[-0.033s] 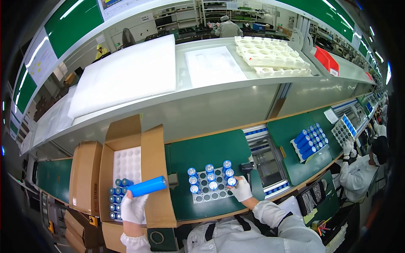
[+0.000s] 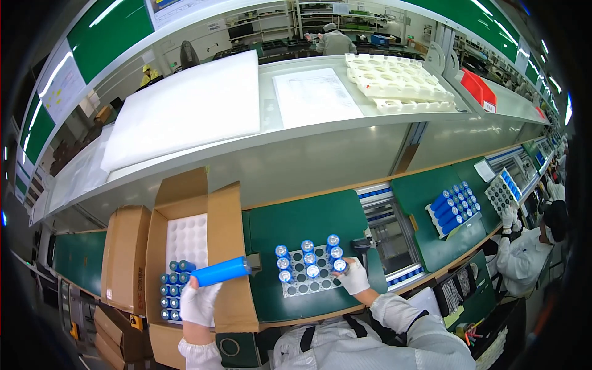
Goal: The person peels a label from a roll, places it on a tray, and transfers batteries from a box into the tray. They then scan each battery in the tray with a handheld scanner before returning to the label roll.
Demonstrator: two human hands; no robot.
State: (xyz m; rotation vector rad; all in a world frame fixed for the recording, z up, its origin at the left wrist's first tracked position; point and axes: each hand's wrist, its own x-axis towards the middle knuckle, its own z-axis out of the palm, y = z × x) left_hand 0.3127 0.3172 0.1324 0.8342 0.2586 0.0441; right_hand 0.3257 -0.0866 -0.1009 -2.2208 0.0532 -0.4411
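Blue cylindrical cell, lower left, juts rightward from white-gloved left hand, fingers clasping it. White-gloved right hand grips another cell.

We hold one long blue cylinder on its side above the open carton, its metallic end pointing right. Nine matching cylinders stand upright in a pale, round-holed tray on the green tabletop — three columns of three, blue sides and shiny silver tops — and we touch the nearest one in the right column.
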